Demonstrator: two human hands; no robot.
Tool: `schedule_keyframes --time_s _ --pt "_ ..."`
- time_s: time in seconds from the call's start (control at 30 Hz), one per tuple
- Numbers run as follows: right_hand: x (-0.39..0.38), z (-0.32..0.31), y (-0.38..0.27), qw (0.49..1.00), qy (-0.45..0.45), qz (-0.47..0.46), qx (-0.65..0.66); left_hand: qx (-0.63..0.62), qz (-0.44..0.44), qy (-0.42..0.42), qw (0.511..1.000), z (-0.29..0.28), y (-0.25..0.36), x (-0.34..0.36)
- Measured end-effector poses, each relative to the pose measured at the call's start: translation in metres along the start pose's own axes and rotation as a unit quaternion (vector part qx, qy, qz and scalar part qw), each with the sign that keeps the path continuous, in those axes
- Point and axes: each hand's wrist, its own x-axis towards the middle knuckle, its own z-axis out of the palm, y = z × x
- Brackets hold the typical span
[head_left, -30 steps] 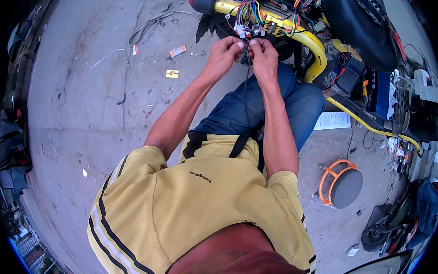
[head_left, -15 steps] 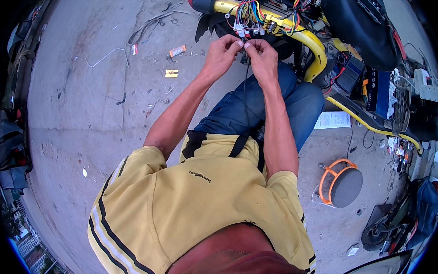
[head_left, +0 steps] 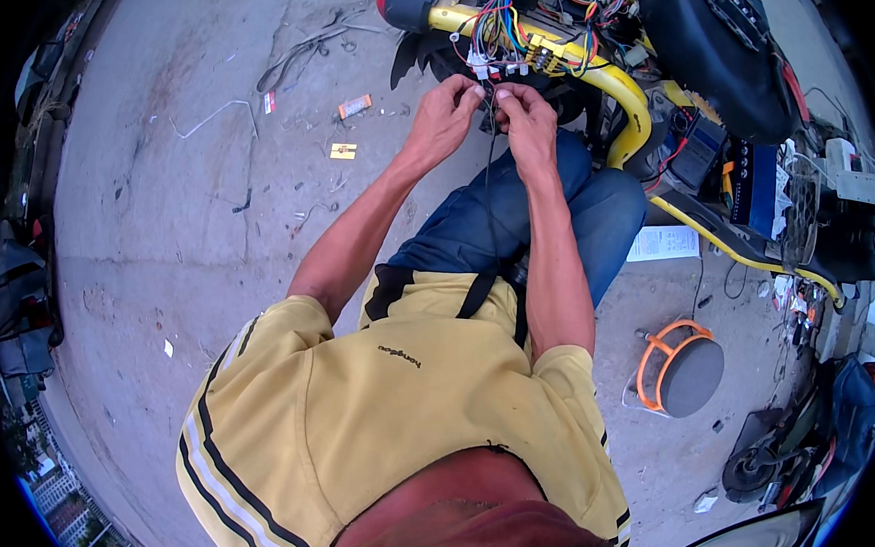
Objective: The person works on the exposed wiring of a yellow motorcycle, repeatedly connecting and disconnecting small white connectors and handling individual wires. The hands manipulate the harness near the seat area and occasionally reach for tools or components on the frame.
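Both hands meet close together just below a bundle of coloured wires (head_left: 495,24) with white plug connectors (head_left: 480,66) that hangs out of a yellow-framed scooter (head_left: 610,79). My left hand (head_left: 447,114) has thumb and forefinger pinched at a thin dark wire. Beside it my right hand (head_left: 527,119) is closed in a pinch as well, its other fingers curled. Between the fingertips, what each one grips is too small to make out fully. A black cable (head_left: 490,176) runs down from the hands over my blue trousers (head_left: 451,224).
A black seat (head_left: 721,60) lies tipped at the scooter's right. Behind me to the right stands an orange-framed round stool (head_left: 690,374). A white paper sheet (head_left: 665,242), small boxes (head_left: 355,105) and a grey strap (head_left: 306,50) lie on the concrete floor.
My fingertips have drawn slightly apart, the right hand shifting a little to the right. A thin wire now shows between them.
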Motion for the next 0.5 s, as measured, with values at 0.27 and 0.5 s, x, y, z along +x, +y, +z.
schedule_keyframes --time_s 0.27,0.5 --pt "-0.006 -0.013 -0.001 0.998 0.053 0.000 -0.040 -0.066 -0.032 0.030 0.997 -0.002 -0.010 -0.005" --pt "-0.011 -0.009 -0.009 0.985 0.104 -0.125 -0.052 -0.088 0.002 0.092 0.992 -0.019 0.002 -0.010"
